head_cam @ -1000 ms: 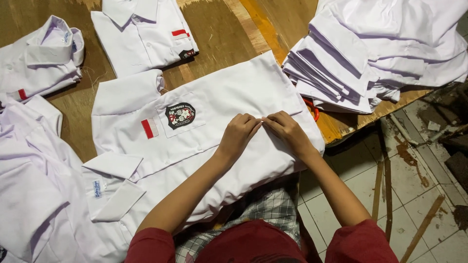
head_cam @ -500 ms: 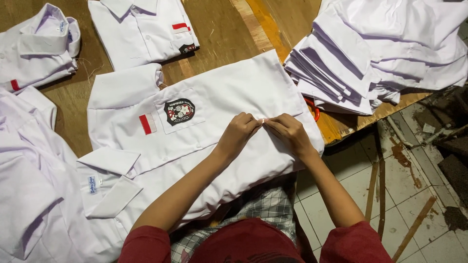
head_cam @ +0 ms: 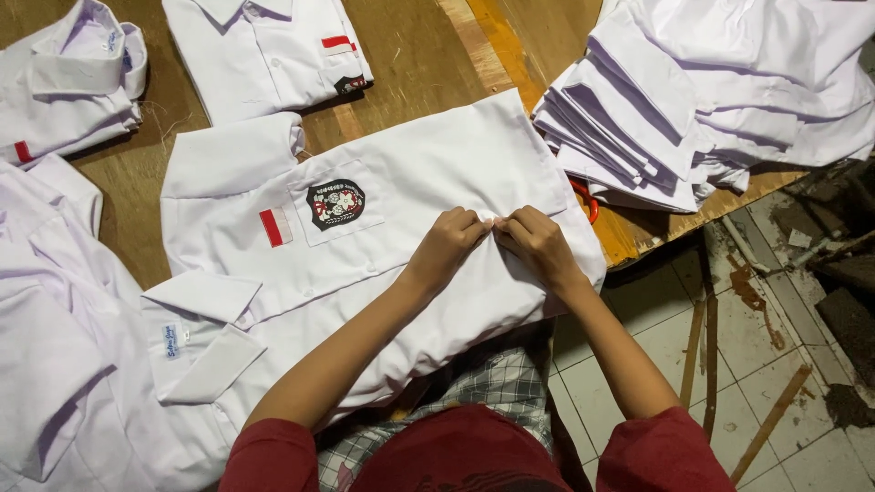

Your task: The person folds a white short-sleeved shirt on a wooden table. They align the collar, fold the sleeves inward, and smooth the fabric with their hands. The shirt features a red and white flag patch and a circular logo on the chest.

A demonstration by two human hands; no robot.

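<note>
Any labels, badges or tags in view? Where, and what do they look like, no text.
Chest badge: pocket of middle shirt, shield shape, black with red and white.
Flag patch: left of the badge, red-and-white rectangle.
Neck label: inside the collar, small, white with blue print.
Second flag patch: top shirt.

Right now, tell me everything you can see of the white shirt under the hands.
The white shirt lies front-up, spread flat on the wooden table, collar toward the left of the picture. It looks like thin woven cotton, short-sleeved, with a chest pocket bearing a dark round badge, a small red-and-white patch beside it, and a button placket. Its lower part hangs over the table edge. The left hand and right hand pinch the fabric together near the hem.
</note>
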